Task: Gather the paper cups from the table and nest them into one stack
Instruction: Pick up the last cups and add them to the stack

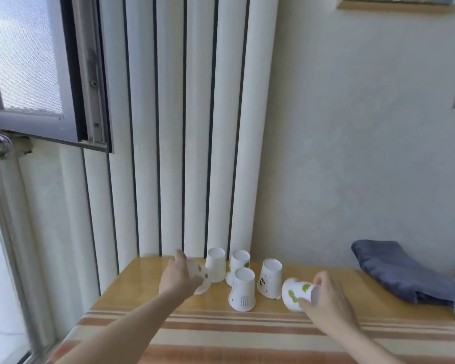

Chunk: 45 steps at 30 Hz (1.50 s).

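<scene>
Standing upside down on the wooden worktop (132,290), four white paper cups form the cluster taken here as landmark: the front cup (242,289) with rows of dark print, a cup with a panda-like mark (270,278) behind and to its right, a cup with a green mark (238,264) directly behind it, and a plain-looking cup (215,264) at the back left. Left of the cluster, the left hand (177,278) has its grip wrapped around a fifth cup (200,276), tilted and motion-blurred, touching or nearly touching the plain-looking cup; cannot tell which. Right of the cluster, the right hand (326,298) has its grip clamped on a sixth cup (297,294) with green leaf prints, held on its side, its closed base toward the cluster and close beside the panda-marked cup. Whether it rests on the worktop or hangs just above is not clear. In front of the cluster, a striped cloth (247,334) in orange and cream covers the near part of the worktop. Well right of the cluster lies a folded dark blue cloth (405,271). Behind the cluster, white pleated curtain (184,127) hangs to the worktop's back edge.
</scene>
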Each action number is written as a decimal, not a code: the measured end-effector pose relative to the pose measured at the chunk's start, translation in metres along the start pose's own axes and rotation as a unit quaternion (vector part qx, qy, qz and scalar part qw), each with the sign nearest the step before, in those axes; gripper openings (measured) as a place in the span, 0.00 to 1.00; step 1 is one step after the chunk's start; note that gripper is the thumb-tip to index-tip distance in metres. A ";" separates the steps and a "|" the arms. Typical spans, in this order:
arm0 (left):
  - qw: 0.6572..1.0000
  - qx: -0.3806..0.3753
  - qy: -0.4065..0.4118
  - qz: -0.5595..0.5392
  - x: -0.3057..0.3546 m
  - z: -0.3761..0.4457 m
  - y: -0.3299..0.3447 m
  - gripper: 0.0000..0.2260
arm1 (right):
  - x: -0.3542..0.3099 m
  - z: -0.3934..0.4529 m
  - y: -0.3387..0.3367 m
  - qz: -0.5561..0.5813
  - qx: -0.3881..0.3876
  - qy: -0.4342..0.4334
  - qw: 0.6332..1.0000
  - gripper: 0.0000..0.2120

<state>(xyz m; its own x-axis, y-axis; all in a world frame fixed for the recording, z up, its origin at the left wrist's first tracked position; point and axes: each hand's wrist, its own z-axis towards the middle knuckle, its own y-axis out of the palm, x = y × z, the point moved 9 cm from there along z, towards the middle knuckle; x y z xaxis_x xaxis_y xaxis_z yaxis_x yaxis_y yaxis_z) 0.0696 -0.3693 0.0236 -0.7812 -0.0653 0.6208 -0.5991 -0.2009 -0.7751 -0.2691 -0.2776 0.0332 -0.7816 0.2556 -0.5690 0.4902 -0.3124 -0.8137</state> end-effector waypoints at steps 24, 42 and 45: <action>0.819 -0.339 0.134 -0.442 0.128 -0.288 -0.148 0.35 | -0.113 -0.263 -0.157 0.391 -0.169 -0.127 0.896 0.36; 0.902 -0.176 0.198 -0.340 0.112 -0.301 -0.140 0.37 | -0.065 -0.298 -0.085 0.284 -0.094 -0.192 0.935 0.54; 0.909 -0.206 0.207 -0.297 0.117 -0.308 -0.116 0.40 | -0.051 -0.293 -0.084 0.292 -0.119 -0.175 0.933 0.57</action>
<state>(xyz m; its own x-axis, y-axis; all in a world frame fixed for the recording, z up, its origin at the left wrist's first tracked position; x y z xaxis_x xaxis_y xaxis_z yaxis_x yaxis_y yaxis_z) -0.0061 -0.0524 0.1502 -0.2464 0.3262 0.9126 -0.8850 0.3082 -0.3490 -0.1574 0.0039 0.0957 -0.4125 -0.2211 -0.8837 0.9108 -0.0831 -0.4044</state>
